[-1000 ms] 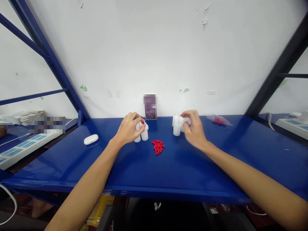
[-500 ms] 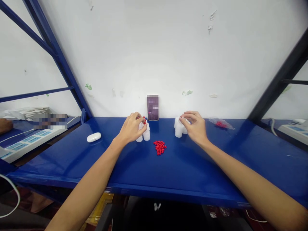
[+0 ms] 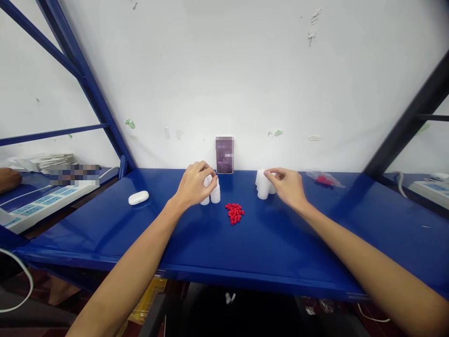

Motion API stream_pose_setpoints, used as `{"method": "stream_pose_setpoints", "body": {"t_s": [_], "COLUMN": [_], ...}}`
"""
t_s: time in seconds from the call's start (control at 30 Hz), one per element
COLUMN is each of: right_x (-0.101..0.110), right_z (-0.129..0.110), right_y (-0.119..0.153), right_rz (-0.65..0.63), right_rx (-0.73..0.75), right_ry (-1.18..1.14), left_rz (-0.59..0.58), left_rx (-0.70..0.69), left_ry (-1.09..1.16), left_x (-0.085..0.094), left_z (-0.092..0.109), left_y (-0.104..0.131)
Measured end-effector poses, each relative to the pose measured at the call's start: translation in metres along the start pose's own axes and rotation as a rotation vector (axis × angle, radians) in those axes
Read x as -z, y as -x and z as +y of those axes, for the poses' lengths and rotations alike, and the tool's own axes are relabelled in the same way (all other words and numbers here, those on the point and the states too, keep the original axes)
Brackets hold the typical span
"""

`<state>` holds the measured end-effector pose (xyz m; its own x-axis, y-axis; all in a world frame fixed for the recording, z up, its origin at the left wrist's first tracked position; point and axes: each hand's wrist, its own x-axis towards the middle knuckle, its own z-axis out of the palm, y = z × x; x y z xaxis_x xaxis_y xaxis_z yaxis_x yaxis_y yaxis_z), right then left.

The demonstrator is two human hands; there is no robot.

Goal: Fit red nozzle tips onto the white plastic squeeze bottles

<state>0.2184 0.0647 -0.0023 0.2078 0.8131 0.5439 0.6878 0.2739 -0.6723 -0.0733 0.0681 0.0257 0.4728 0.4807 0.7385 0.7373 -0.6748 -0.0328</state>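
My left hand [image 3: 192, 185] is closed in a pinch over the tops of several small white plastic bottles [image 3: 215, 194] standing on the blue table. Its fingers hide the bottle tops and whatever lies between the fingertips. To the right, my right hand [image 3: 288, 186] pinches thumb and forefinger together at the upper part of another cluster of white bottles [image 3: 263, 188]. What it grips there is too small to make out. Between the two clusters, nearer to me, lies a loose pile of small red caps [image 3: 235, 214].
A phone [image 3: 225, 157] leans upright against the wall. On the left lies a white earbud case [image 3: 138, 198], with a power strip [image 3: 52, 199] beyond the blue frame post. A clear bag with red pieces [image 3: 325, 179] lies at the right rear. Another person's hand [image 3: 9, 180] shows far left.
Red bits seen at my left fingertips earlier are out of sight now. My right hand has shifted slightly, fingers still pinched by the bottles. The view has moved a little.
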Motion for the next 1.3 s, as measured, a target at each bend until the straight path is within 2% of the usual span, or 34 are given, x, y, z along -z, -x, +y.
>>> {"method": "stream_pose_setpoints", "body": {"t_s": [0.07, 0.13, 0.27, 0.33, 0.43, 0.57, 0.77, 0.93, 1.17, 1.3], "right_x": [0.003, 0.005, 0.009, 0.009, 0.005, -0.003, -0.010, -0.015, -0.016, -0.013], "right_z": [-0.003, -0.008, -0.018, -0.020, -0.019, -0.014, -0.013, -0.008, -0.011, -0.017], "right_y": [0.001, 0.004, 0.013, 0.017, 0.024, 0.029, 0.032, 0.035, 0.038, 0.041], "right_rz": [-0.029, -0.055, -0.085, -0.093, -0.078, -0.068, -0.447, -0.773, -0.950, -0.983], "right_rx": [-0.033, -0.050, -0.055, -0.048, 0.001, 0.133, 0.065, -0.023, 0.039, 0.042], "right_ry": [-0.004, -0.007, -0.012, -0.026, -0.054, -0.169, -0.553, -0.769, -0.863, -0.862], "left_rz": [-0.002, -0.064, -0.328, -0.453, -0.555, -0.638, -0.767, -0.779, -0.805, -0.806], "left_rx": [-0.055, -0.106, -0.234, -0.248, -0.213, -0.162, -0.101, -0.132, -0.133, -0.145], "left_ry": [0.103, 0.227, 0.365, 0.372, 0.367, 0.411, 0.489, 0.500, 0.511, 0.556], "left_x": [0.003, 0.004, -0.001, -0.004, -0.005, 0.002, 0.008, 0.006, 0.003, 0.000], "left_z": [0.009, 0.024, 0.055, 0.064, 0.065, 0.055, 0.044, 0.045, 0.045, 0.043], "left_y": [0.000, 0.000, 0.002, 0.003, 0.005, 0.004, 0.003, 0.002, 0.004, 0.005]}}
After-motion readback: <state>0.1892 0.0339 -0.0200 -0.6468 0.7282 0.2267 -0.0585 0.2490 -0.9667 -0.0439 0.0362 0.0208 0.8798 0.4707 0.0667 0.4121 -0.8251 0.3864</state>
